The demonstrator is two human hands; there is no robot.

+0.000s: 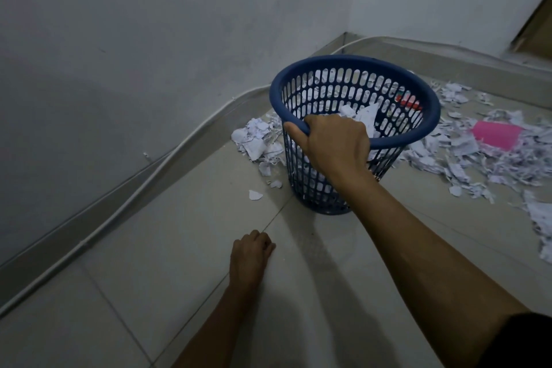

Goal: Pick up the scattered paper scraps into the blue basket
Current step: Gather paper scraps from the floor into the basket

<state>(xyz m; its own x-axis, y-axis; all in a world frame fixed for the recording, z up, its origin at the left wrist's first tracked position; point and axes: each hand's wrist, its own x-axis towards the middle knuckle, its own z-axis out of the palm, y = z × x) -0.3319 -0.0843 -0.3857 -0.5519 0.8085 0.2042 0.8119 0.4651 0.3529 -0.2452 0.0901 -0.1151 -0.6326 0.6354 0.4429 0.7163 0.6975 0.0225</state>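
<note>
A blue slotted basket [418, 98] stands on the tiled floor near the room corner, with white paper scraps inside it. My right hand [334, 143] grips its near rim, thumb outside and fingers curled over the edge. My left hand [251, 257] is lower down over the floor, fingers curled, and nothing shows in it. White paper scraps [257, 140] lie in a pile left of the basket. A wider spread of scraps [490, 158] covers the floor to its right.
A pink sheet [497, 134] lies among the scraps at the right. A white cable [167, 164] runs along the wall base at the left and behind the basket. Walls close the corner; a wooden door edge [534, 21] is at the upper right.
</note>
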